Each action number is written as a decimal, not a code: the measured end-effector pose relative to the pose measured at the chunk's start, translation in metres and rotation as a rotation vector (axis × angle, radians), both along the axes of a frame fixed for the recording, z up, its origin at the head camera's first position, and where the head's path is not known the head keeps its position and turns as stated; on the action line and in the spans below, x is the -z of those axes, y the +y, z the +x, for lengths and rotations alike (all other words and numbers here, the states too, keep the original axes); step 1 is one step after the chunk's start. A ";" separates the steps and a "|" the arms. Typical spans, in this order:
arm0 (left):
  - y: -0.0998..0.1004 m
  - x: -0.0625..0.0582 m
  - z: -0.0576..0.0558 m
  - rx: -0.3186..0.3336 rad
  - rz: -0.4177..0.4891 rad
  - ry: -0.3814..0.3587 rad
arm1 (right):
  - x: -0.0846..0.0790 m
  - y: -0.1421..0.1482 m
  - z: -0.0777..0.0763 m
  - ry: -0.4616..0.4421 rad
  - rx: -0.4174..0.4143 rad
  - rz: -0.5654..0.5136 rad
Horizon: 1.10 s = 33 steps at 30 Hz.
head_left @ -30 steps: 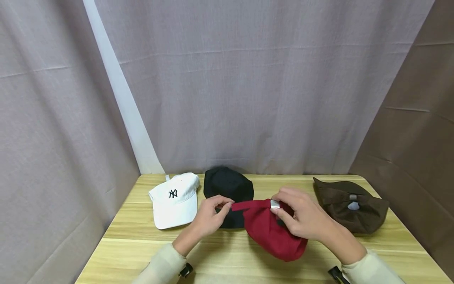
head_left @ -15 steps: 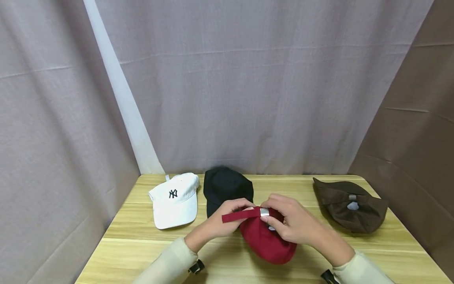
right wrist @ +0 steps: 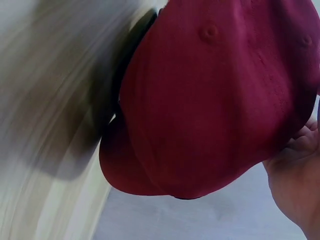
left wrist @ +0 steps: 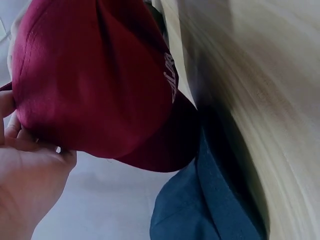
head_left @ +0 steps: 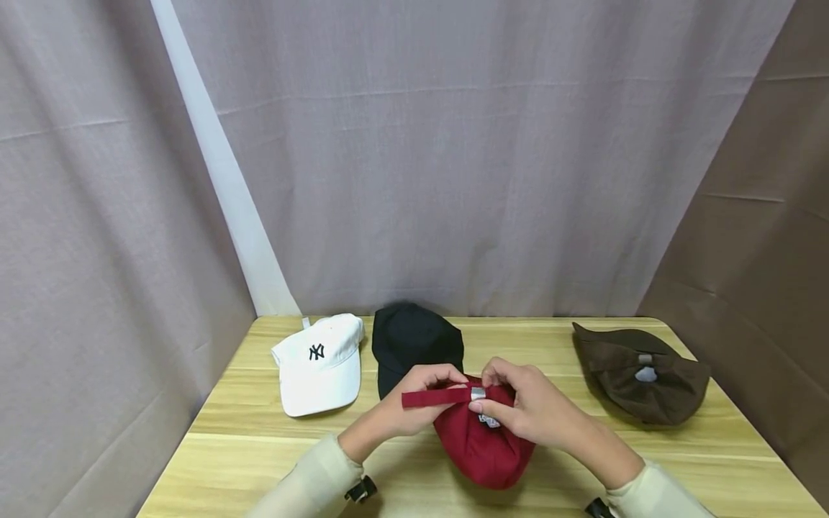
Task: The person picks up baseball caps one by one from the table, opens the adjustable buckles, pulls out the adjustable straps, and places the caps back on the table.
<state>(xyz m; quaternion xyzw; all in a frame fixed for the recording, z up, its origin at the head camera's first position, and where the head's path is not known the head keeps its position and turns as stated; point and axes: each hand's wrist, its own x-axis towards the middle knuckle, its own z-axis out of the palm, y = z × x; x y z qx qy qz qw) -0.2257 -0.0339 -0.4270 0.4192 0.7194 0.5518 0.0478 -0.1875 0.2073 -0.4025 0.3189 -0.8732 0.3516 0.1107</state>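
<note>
Both hands hold a dark red baseball cap [head_left: 482, 450] by its back strap, above the table. The left hand [head_left: 414, 410] grips the back edge left of the silver buckle [head_left: 478, 393]; the loose strap end [head_left: 430, 398] sticks out leftward over that hand. With thumb and fingers, the right hand [head_left: 534, 403] pinches the strap just right of the buckle. In the left wrist view, the cap's crown [left wrist: 95, 75] shows white lettering on its front, and its brim [left wrist: 172, 137] points toward a black cap [left wrist: 192, 205]. Some fingers of each hand are hidden behind the red cap.
On the wooden table [head_left: 246, 460], a white cap [head_left: 320, 367] with a dark monogram lies at the left. Just behind the hands sits the black cap [head_left: 414, 338]. A dark brown cap [head_left: 641, 378] lies at the right. Grey curtains [head_left: 414, 180] hang behind.
The left hand has moved from the strap's tip to the cap's back edge beside the buckle. The right hand and red cap have shifted slightly left, and the strap end now hangs free.
</note>
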 end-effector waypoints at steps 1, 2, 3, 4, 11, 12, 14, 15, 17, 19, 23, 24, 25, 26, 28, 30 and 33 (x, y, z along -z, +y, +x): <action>0.000 0.000 0.001 -0.007 -0.001 -0.008 | 0.000 0.000 0.000 -0.031 0.017 -0.009; 0.000 0.000 0.001 -0.013 -0.005 -0.017 | 0.000 0.000 0.001 -0.058 0.029 -0.017; 0.000 0.000 0.002 -0.020 -0.009 -0.027 | 0.000 -0.001 0.001 -0.081 0.034 -0.023; 0.000 0.001 0.003 -0.027 -0.014 -0.032 | 0.000 -0.002 0.001 -0.098 0.031 -0.029; 0.002 0.000 0.007 -0.071 -0.014 -0.024 | 0.003 -0.007 0.002 -0.198 0.007 -0.098; 0.002 0.000 0.007 -0.064 -0.003 -0.027 | 0.004 -0.007 0.002 -0.209 0.009 -0.109; 0.003 -0.001 0.006 -0.046 0.019 -0.019 | 0.003 -0.008 0.002 -0.220 -0.003 -0.132; 0.004 -0.001 0.006 -0.036 0.030 -0.013 | 0.003 -0.008 0.001 -0.228 -0.008 -0.139; 0.004 -0.002 0.006 -0.026 0.042 0.004 | 0.002 -0.008 0.001 -0.243 -0.032 -0.152; 0.003 -0.002 0.006 -0.026 0.043 0.011 | 0.001 -0.009 0.001 -0.261 -0.061 -0.166; 0.002 -0.002 0.006 -0.026 0.028 -0.008 | 0.000 -0.010 0.001 -0.289 -0.096 -0.161; 0.002 -0.002 0.006 -0.025 0.027 -0.007 | 0.000 -0.010 0.000 -0.292 -0.102 -0.158; 0.002 -0.002 0.006 -0.023 0.026 -0.005 | 0.000 -0.010 0.000 -0.294 -0.106 -0.150; 0.002 -0.002 0.006 -0.021 0.026 0.001 | 0.000 -0.010 0.000 -0.298 -0.110 -0.145; 0.001 -0.002 0.005 -0.015 0.025 0.015 | 0.000 -0.010 -0.001 -0.292 -0.111 -0.128; 0.001 -0.001 0.004 -0.009 0.023 0.034 | 0.000 -0.009 -0.002 -0.274 -0.109 -0.106; -0.001 0.000 0.002 0.003 0.035 0.014 | 0.000 -0.007 -0.003 -0.242 -0.104 -0.079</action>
